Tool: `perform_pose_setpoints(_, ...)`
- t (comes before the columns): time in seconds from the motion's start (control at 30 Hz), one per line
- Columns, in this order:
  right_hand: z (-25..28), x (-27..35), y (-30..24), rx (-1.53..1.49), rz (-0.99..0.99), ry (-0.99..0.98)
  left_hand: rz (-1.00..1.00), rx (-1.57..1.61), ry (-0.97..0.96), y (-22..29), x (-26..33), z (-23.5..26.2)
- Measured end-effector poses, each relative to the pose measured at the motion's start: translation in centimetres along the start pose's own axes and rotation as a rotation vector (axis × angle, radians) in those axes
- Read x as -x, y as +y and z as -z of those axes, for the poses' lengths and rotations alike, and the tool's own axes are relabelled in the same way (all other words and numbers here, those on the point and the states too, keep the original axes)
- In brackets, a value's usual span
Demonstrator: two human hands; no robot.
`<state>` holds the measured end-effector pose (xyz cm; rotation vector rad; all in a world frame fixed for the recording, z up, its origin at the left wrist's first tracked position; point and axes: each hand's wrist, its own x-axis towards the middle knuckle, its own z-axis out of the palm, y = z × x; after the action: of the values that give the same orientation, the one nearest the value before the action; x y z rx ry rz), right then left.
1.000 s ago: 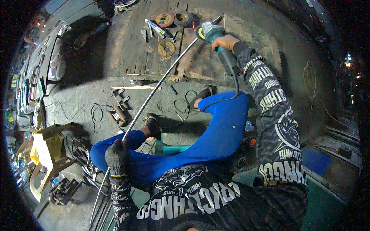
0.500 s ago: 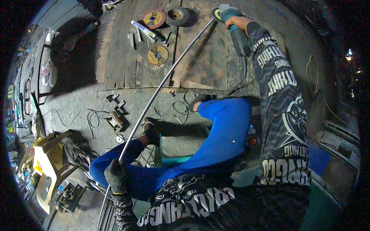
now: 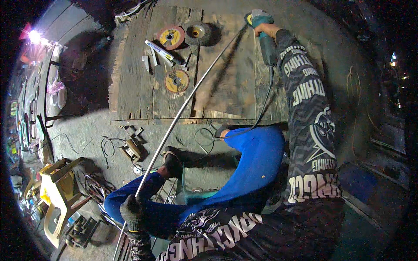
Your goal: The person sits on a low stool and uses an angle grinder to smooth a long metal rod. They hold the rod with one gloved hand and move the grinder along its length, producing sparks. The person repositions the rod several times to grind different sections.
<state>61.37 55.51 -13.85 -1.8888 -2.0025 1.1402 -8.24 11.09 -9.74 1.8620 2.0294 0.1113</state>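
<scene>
A long, thin metal rod (image 3: 179,115) runs slantwise from my lap up across the wooden boards. My left hand (image 3: 132,212), in a dark glove, is closed round its near part, above my left thigh. At the far end, my bare right hand (image 3: 266,30) grips a teal and dark angle grinder (image 3: 267,48), with my arm stretched out. The grinder's yellowish disc (image 3: 249,19) is at the rod's far tip; whether they touch I cannot tell. A power cord (image 3: 267,100) trails from the grinder back toward my legs.
On the wooden boards (image 3: 139,95) lie a reddish grinding disc (image 3: 171,36), a dark wheel (image 3: 197,33), a smaller yellow disc (image 3: 176,81), a marker (image 3: 159,52) and small metal strips. A yellow plastic chair (image 3: 58,185) stands left. Cables (image 3: 106,145) lie on the floor.
The boards and the things on them sit lower in the picture. A bright, glaring light has appeared at the upper left. Both hands keep their hold on the rod and the grinder.
</scene>
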Motion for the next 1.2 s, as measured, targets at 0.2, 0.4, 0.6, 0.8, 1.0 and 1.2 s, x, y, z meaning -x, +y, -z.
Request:
perform_pose_setpoints(0.2,-1.7,1.1,-5.6,-0.367,-0.294,0.168,0.253,0.222,0.052,2.3,-1.2,1.6)
perform_pose_setpoints(0.4,-4.0,6.3,-7.7,-0.559,-0.524,0.329,0.181,0.256,-0.109,5.4,-2.2,6.0)
perform_pose_setpoints(0.6,-5.2,12.7,-5.8,-0.522,-0.446,0.405,0.093,0.390,-0.176,4.7,-0.4,5.9)
perform_pose_setpoints(0.8,-5.9,12.7,-4.3,-0.584,-0.324,0.332,0.089,0.534,-0.302,0.4,-0.6,2.6)
perform_pose_setpoints(1.0,-6.3,13.2,-4.9,-0.647,-0.502,0.433,0.053,0.530,-0.375,-11.4,0.2,-3.3)
perform_pose_setpoints(1.2,-6.5,10.1,-2.8,-0.577,-0.404,0.543,-0.078,0.053,0.061,-5.5,2.9,-3.4)
